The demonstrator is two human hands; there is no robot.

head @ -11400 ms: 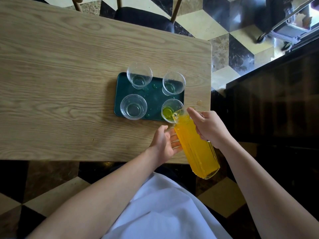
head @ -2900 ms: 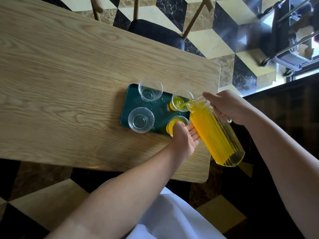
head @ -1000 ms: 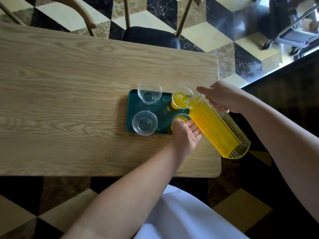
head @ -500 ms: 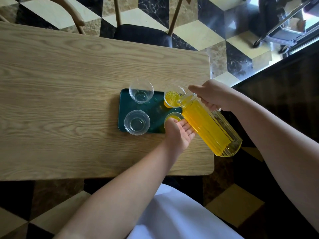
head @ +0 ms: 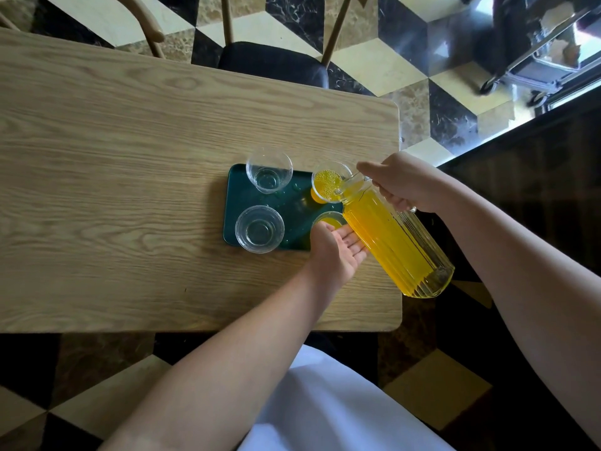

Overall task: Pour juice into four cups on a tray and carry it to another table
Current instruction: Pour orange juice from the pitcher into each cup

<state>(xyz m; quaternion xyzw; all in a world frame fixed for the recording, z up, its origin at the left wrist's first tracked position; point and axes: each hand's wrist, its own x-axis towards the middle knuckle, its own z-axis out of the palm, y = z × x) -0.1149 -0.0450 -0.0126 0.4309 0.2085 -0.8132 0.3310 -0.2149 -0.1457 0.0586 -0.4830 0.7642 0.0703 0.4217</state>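
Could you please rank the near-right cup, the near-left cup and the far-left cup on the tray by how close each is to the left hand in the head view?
From the left hand:
1. Near-right cup, holding juice, right at the fingertips on the tray's right side.
2. Near-left cup, empty, at the tray's near-left corner.
3. Far-left cup, empty, at the far-left corner.

Ribbed clear glass pitcher (head: 396,242), smooth transparent cups (head: 259,228), glossy dark-green tray (head: 234,203), matt wood-grain counter (head: 130,157), polished marble floor (head: 374,66).
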